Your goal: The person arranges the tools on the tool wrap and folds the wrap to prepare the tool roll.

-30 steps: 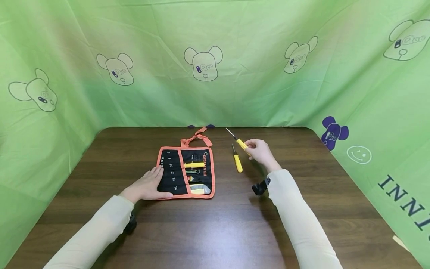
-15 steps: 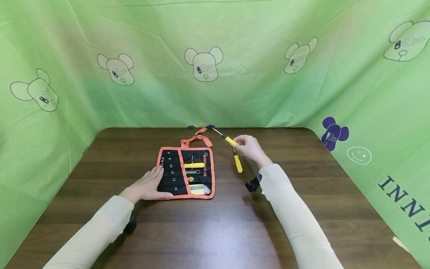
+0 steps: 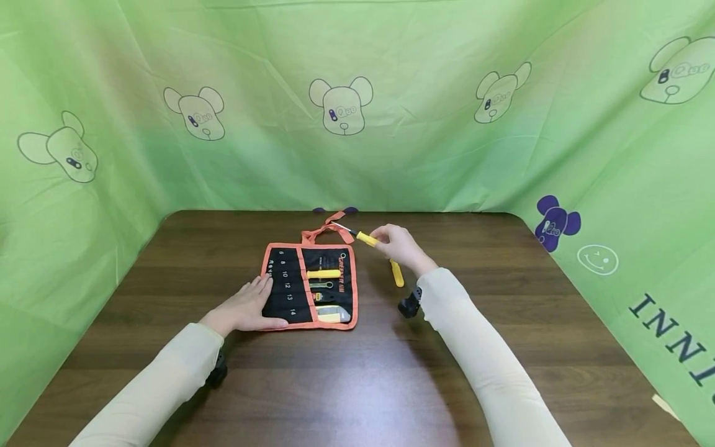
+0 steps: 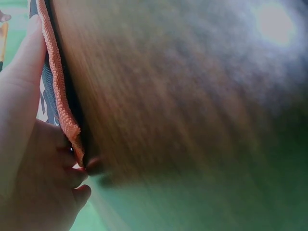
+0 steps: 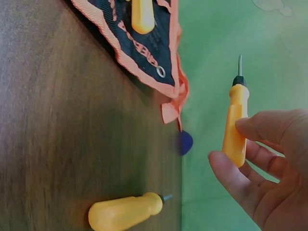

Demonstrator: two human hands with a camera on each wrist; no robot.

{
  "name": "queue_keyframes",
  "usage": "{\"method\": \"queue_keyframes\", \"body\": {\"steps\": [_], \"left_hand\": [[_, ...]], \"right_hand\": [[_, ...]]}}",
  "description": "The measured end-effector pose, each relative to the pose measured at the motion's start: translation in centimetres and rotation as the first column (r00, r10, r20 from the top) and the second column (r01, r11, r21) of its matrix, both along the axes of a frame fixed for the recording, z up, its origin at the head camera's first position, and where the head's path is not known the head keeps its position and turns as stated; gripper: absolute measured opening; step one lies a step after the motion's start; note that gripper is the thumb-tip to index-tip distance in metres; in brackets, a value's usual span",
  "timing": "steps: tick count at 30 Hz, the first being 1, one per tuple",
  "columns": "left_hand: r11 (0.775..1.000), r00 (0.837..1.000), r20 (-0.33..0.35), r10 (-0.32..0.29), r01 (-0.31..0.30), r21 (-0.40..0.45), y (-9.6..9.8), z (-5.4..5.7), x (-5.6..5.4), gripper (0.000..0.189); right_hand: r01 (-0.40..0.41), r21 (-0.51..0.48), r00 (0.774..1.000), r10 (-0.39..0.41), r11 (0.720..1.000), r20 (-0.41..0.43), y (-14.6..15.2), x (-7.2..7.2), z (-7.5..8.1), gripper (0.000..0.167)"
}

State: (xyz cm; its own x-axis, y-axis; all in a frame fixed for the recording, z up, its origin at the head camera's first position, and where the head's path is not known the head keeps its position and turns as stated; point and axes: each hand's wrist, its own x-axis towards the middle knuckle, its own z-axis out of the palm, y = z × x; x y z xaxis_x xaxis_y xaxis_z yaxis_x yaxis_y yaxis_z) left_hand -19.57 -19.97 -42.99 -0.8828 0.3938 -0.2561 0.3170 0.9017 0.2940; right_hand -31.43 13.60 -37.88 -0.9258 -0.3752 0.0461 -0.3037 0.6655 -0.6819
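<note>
My right hand (image 3: 398, 245) pinches the yellow handle of a screwdriver (image 5: 235, 127) between thumb and fingers. Its metal shaft points left, over the orange tie strap (image 3: 313, 236) in the head view. My left hand (image 3: 246, 305) lies flat with spread fingers on the left edge of a black tool pouch (image 3: 285, 267) with orange trim. Pouch pockets hold a yellow-handled tool (image 3: 324, 274), a small wrench (image 3: 322, 285) and a utility knife (image 3: 332, 315). A second yellow screwdriver (image 5: 125, 211) lies on the table, partly behind my right hand in the head view.
The brown wooden table (image 3: 346, 385) has a green printed cloth (image 3: 268, 155) hanging behind it and at both sides. Pocket numbers are printed on the left half of the pouch. A black wrist camera (image 3: 410, 303) sits under my right sleeve.
My right hand has moved left with the screwdriver, from right of the lying screwdriver toward the pouch's strap. The left hand has stayed on the pouch.
</note>
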Motion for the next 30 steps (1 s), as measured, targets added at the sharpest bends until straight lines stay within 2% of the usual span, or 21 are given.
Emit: {"method": "queue_keyframes", "body": {"steps": [6,19,26,30], "left_hand": [[1.0,1.0,0.003,0.002,-0.002,0.004,0.1,0.2,0.0,0.108],[1.0,1.0,0.004,0.002,-0.002,-0.003,0.1,0.2,0.0,0.109],[1.0,1.0,0.001,0.005,-0.005,-0.002,0.2,0.2,0.0,0.109],[1.0,1.0,-0.002,0.002,-0.002,0.0,0.2,0.2,0.1,0.108]], "right_hand": [[-0.019,0.05,1.0,0.018,0.999,0.023,-1.0,-0.2,-0.5,0.021],[-0.1,0.149,0.995,0.101,0.984,0.002,-3.0,0.4,-1.2,0.018],[-0.141,0.133,0.99,0.137,0.981,0.044,-3.7,0.6,-1.8,0.02],[-0.172,0.167,0.985,0.171,0.971,0.018,-3.9,0.7,-2.2,0.02]]}}
